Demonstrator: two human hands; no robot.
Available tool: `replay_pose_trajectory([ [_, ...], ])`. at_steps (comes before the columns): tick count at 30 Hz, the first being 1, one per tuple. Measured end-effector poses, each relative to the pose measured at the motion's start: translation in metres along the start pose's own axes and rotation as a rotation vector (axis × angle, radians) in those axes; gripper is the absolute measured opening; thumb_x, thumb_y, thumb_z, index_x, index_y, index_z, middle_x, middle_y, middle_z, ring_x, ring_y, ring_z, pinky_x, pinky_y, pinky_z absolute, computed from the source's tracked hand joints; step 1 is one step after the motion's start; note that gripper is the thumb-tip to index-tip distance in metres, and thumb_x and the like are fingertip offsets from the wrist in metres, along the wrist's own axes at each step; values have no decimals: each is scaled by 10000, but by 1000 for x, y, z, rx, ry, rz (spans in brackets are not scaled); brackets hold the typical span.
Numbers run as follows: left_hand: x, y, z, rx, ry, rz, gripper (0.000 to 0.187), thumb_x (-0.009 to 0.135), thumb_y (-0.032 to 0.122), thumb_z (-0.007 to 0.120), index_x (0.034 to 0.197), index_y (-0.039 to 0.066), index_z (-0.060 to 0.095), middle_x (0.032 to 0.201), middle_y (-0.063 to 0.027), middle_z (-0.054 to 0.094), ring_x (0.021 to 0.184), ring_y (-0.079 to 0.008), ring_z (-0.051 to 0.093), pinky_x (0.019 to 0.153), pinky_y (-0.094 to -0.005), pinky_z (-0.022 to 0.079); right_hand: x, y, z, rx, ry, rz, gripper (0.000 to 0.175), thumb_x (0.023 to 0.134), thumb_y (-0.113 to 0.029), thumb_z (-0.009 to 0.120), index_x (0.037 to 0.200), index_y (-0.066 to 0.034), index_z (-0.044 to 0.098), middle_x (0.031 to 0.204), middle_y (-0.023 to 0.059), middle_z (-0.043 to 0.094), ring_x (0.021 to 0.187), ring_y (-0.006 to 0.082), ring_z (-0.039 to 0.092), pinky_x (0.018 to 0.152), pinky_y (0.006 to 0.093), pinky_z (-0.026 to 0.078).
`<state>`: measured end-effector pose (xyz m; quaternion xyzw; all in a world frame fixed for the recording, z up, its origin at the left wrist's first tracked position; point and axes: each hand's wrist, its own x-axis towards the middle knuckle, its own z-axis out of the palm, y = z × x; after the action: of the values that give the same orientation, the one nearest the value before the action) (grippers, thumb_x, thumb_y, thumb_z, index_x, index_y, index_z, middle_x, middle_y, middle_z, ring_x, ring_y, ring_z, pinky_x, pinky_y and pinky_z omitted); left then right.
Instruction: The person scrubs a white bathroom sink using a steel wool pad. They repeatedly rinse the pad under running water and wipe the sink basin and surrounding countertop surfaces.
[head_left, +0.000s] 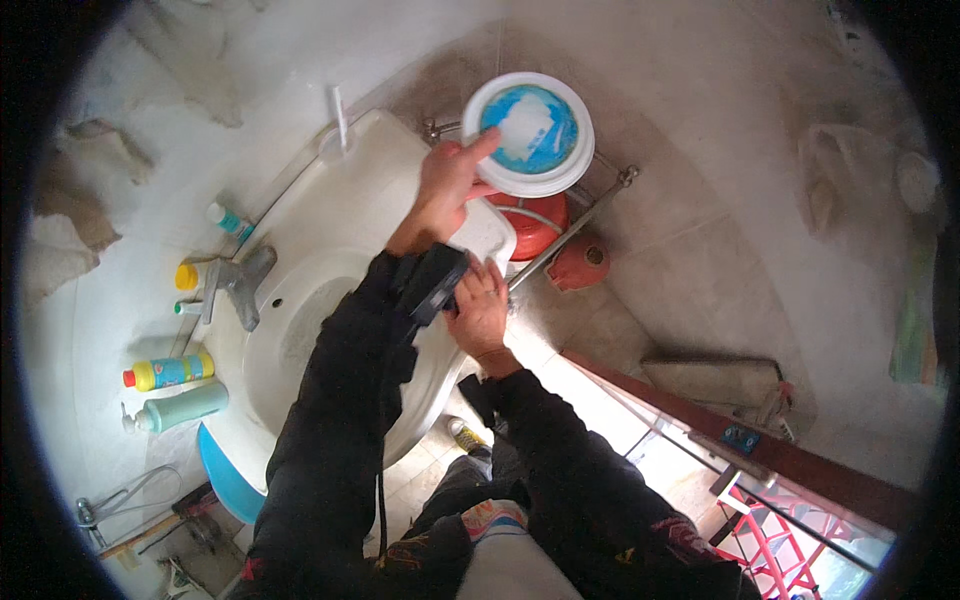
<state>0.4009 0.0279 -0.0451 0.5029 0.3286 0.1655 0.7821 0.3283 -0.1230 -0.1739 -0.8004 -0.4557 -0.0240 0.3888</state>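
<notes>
My left hand (448, 184) grips the near edge of a round white plastic tub or lid (487, 180) with a blue centre, its thumb on top. The piece is held out past the back corner of a white washbasin (409, 161). Nearer to me, my right hand (480, 311) lies by the basin's right edge, beside a black device strapped at my left wrist (433, 281); its fingertips are partly hidden, so contact with the device is unclear. Below the white piece are a red basin or bucket (534, 229) and a metal rail (570, 232).
A grey faucet (246, 289), a yellow bottle (172, 371) and a green pump bottle (187, 407) stand along the washbasin's left side. A reddish container (581, 262) is beyond the rail. A door's brown edge (787, 461) and a red ladder (776, 536) are at lower right.
</notes>
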Motion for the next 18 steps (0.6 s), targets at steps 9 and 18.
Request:
replay_pose_trajectory([
  [9, 100, -62, 29, 249, 118, -137, 582, 830, 383, 751, 1132, -90, 597, 1086, -170, 646, 943, -271, 670, 670, -363, 634, 0, 0, -5, -38, -71, 42, 269, 761, -130, 653, 1026, -84, 644, 1249, 70, 574, 1328, 278, 417, 1149, 516, 255],
  [18, 134, -68, 17, 745, 58, -52, 624, 842, 453, 708, 1107, -106, 634, 1025, -228, 682, 849, -271, 709, 632, -325, 620, 1, 2, -1, 14, -78, 10, 300, 757, -135, 657, 1050, -72, 645, 1319, 68, 546, 1364, 276, 384, 1157, 513, 240],
])
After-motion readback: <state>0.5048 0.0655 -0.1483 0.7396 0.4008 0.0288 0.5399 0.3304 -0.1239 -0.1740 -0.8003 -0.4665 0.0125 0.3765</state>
